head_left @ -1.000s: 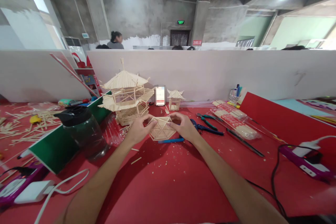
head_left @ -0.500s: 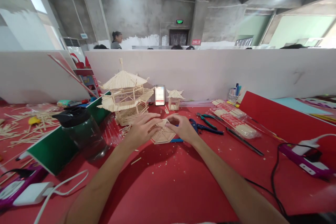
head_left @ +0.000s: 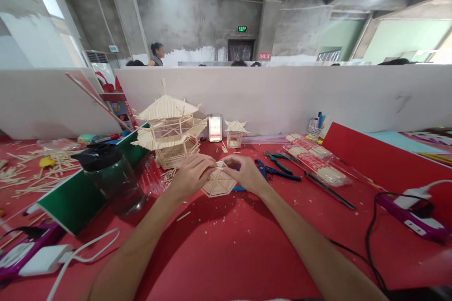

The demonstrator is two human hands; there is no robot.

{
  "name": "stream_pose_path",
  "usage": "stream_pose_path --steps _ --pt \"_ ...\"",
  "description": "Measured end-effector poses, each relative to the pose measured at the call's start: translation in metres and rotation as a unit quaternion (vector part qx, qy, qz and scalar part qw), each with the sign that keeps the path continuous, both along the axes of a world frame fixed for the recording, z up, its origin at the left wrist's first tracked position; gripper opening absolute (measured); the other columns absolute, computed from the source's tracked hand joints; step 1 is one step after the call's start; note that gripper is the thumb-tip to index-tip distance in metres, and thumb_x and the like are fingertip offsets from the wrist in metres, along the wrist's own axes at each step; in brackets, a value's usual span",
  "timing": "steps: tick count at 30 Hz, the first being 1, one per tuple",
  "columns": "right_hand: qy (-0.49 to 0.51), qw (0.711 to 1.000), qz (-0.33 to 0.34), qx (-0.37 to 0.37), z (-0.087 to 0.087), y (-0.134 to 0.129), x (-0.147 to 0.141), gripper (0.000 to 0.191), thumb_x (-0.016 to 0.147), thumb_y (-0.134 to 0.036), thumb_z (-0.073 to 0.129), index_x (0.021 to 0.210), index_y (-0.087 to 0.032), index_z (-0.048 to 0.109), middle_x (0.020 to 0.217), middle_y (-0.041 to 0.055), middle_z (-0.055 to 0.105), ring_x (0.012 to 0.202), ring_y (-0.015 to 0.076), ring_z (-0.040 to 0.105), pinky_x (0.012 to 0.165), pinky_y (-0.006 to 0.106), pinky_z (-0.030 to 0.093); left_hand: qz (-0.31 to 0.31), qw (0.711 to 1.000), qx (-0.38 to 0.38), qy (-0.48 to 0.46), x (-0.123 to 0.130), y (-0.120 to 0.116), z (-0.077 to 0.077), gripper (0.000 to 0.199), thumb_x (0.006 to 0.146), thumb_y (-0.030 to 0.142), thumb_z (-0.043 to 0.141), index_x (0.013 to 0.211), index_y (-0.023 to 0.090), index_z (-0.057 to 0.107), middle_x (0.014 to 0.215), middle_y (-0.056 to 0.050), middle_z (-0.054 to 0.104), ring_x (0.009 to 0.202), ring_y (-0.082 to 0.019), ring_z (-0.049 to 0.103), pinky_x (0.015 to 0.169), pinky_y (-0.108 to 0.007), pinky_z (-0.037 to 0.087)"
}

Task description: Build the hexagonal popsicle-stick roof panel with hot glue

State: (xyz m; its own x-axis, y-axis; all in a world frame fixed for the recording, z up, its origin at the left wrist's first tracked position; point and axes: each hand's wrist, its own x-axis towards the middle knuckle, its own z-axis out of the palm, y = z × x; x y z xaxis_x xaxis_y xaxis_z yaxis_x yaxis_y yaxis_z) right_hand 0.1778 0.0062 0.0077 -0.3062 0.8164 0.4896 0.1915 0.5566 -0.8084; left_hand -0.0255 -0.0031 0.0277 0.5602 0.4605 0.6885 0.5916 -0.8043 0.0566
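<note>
A small hexagonal panel of pale wooden sticks (head_left: 219,183), with spokes meeting near its middle, is held between my two hands above the red tabletop. My left hand (head_left: 196,171) grips its left upper edge with bent fingers. On the upper right, my right hand (head_left: 243,169) pinches the same panel between thumb and fingers. The far edge is partly hidden behind the fingers. Just behind my left hand stands a large two-tiered stick pavilion (head_left: 167,127). A smaller stick pavilion (head_left: 235,134) stands beyond my right hand.
Blue-handled cutters (head_left: 263,168), green-handled pliers (head_left: 278,160) and a dark blade-like tool (head_left: 330,190) lie to the right, near bagged sticks (head_left: 318,162). A dark-lidded bottle (head_left: 113,178), green board (head_left: 74,202) and loose sticks (head_left: 28,174) occupy the left. A lit phone (head_left: 215,128) leans behind.
The stick panel has tilted and shifted slightly toward me, showing more of its face. My left hand's fingers have curled in closer on it. My right hand has barely moved.
</note>
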Motion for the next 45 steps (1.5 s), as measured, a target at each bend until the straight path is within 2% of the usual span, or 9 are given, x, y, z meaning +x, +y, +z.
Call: stream_pose_path --steps 7,12,22,33,37,41,43,45 --pt "-0.013 1.0 -0.008 0.007 0.003 -0.004 -0.001 0.015 0.079 -0.027 0.065 0.09 -0.017 0.068 0.085 0.0042 0.074 0.078 0.0176 0.067 0.075 0.03 0.051 0.025 0.998 -0.032 -0.053 0.002 0.002 -0.005 0.019 0.095 0.034 0.049 0.094 0.019 0.06 0.089 -0.004 0.068 0.086 -0.018 0.061 0.083 -0.032 0.044" --pt "-0.015 1.0 -0.014 0.015 0.004 -0.005 0.0 0.016 0.079 -0.028 0.065 0.09 -0.017 0.069 0.085 0.0041 0.074 0.078 0.0173 0.066 0.074 0.03 0.051 0.043 0.994 -0.07 -0.071 0.004 -0.001 -0.002 0.025 0.095 0.039 0.047 0.092 0.019 0.062 0.089 -0.004 0.069 0.085 -0.018 0.061 0.081 -0.032 0.045" --pt "-0.018 0.999 -0.01 0.027 0.002 -0.007 -0.002 0.015 0.08 -0.025 0.064 0.092 -0.019 0.07 0.087 0.0034 0.074 0.08 0.017 0.067 0.076 0.029 0.05 -0.003 0.994 -0.067 -0.087 0.006 -0.005 0.003 0.02 0.095 0.034 0.05 0.093 0.02 0.063 0.089 -0.004 0.068 0.086 -0.017 0.062 0.083 -0.032 0.046" --pt "-0.015 0.999 -0.005 0.041 0.005 -0.011 -0.001 0.016 0.08 -0.023 0.064 0.094 -0.021 0.072 0.088 0.0026 0.075 0.082 0.0174 0.069 0.079 0.03 0.051 -0.002 0.992 -0.081 -0.093 0.005 -0.007 0.004 0.018 0.093 0.033 0.054 0.088 0.019 0.064 0.086 -0.003 0.067 0.083 -0.017 0.062 0.08 -0.031 0.047" --pt "-0.015 1.0 -0.006 0.023 0.003 -0.008 -0.001 0.015 0.08 -0.024 0.064 0.093 -0.019 0.071 0.089 0.004 0.075 0.082 0.0178 0.068 0.078 0.031 0.051 -0.005 0.992 -0.086 -0.089 0.005 -0.006 0.003 0.016 0.092 0.033 0.054 0.095 0.019 0.063 0.092 -0.004 0.067 0.089 -0.018 0.061 0.084 -0.033 0.046" --pt "0.015 1.0 -0.002 -0.009 -0.003 0.0 0.003 0.031 0.078 -0.025 0.067 0.108 -0.018 0.064 0.085 0.0035 0.073 0.081 0.0179 0.067 0.078 0.031 0.051 0.015 0.982 -0.15 -0.112 0.003 -0.001 0.002 0.03 0.086 0.036 0.062 0.112 0.021 0.057 0.108 -0.007 0.065 0.098 -0.021 0.061 0.088 -0.037 0.047" --pt "0.019 1.0 0.008 -0.007 -0.005 0.003 0.006 0.041 0.079 -0.025 0.066 0.119 -0.021 0.058 0.083 0.0011 0.071 0.079 0.0169 0.066 0.077 0.031 0.051 0.021 0.97 -0.205 -0.128 0.0 0.003 0.001 0.033 0.084 0.035 0.063 0.113 0.021 0.056 0.11 -0.007 0.064 0.099 -0.022 0.061 0.088 -0.038 0.048" --pt "0.009 1.0 0.013 0.008 -0.007 0.005 0.009 0.041 0.082 -0.024 0.063 0.122 -0.023 0.055 0.082 -0.0006 0.069 0.077 0.0161 0.065 0.076 0.031 0.05 0.021 0.957 -0.251 -0.143 -0.003 0.008 -0.001 0.029 0.084 0.035 0.062 0.109 0.021 0.057 0.105 -0.007 0.065 0.094 -0.021 0.062 0.085 -0.037 0.049"
